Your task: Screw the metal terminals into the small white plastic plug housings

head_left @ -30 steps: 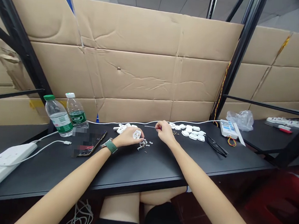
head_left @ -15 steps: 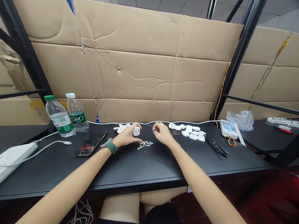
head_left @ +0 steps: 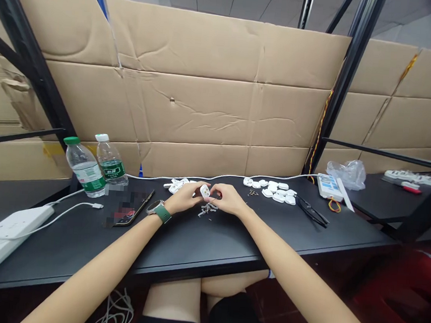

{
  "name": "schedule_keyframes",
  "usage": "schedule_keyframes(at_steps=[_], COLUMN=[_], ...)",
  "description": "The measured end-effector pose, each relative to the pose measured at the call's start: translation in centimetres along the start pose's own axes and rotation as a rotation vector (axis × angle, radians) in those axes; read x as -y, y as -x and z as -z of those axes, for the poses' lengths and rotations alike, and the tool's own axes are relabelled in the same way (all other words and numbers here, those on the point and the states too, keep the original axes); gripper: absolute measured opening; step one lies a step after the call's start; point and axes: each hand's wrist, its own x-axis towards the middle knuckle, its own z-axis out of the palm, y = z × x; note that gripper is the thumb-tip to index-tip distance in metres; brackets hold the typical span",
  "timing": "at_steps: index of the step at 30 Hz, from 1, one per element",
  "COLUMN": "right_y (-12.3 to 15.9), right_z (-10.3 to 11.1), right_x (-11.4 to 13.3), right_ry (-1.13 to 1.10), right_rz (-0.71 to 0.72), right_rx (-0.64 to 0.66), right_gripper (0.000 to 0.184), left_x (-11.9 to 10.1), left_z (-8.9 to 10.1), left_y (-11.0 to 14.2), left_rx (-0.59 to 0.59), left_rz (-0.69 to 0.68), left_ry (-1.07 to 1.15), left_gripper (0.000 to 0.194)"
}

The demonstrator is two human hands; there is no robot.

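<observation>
My left hand (head_left: pixel 187 197) is closed on a small white plug housing (head_left: pixel 205 191), held tilted just above the tabletop between thumb and fingers. From the other side my right hand (head_left: pixel 227 199) meets it, its fingertips at the housing's edge. A small dark red bit of a slim tool (head_left: pixel 219 195) shows inside the right hand; most of the tool is hidden. Beneath both hands lies a pile of small whitish-grey parts (head_left: pixel 207 209). More white plug pieces (head_left: pixel 178 184) sit behind the left hand. Several white housings (head_left: pixel 273 190) and a few brass-coloured bits (head_left: pixel 253 192) are to the right.
Black-handled pliers (head_left: pixel 311 211) and a white device with wires (head_left: pixel 329 187) lie at the right. At the left are two water bottles (head_left: pixel 88 171), a phone (head_left: pixel 133 212) and a white power strip (head_left: pixel 11 235). A cardboard wall (head_left: pixel 205 96) stands behind the black table.
My right hand has moved left, up against the housing. The left hand has brought the housing slightly right and down, so the hands now meet.
</observation>
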Motion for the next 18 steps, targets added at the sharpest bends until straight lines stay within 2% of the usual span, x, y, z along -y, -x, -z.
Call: schedule_keyframes(at_steps=[7, 11, 14, 18], right_y=[-0.2, -0.3, -0.4, -0.3], right_z=[-0.3, -0.5, -0.5, -0.6], right_x=[0.0, -0.6, -1.4, -2.5], right_ry=[-0.073, -0.035, 0.047, 0.135], right_rz=[-0.023, -0.048, -0.139, -0.261], right_rx=[-0.026, -0.058, -0.083, -0.057], right_gripper=[0.025, 0.025, 0.025, 0.024], left_x=[-0.3, 0.3, 0.8, 1.2], left_z=[0.0, -0.1, 0.1, 0.8], left_y=[0.0, 0.0, 0.2, 0.6], left_rx=[0.006, -0.007, -0.036, -0.004], left_rz=[0.012, 0.004, 0.013, 0.077], left_ry=[0.002, -0.031, -0.148, -0.368], left_gripper=[0.041, 0.044, 0.045, 0.039])
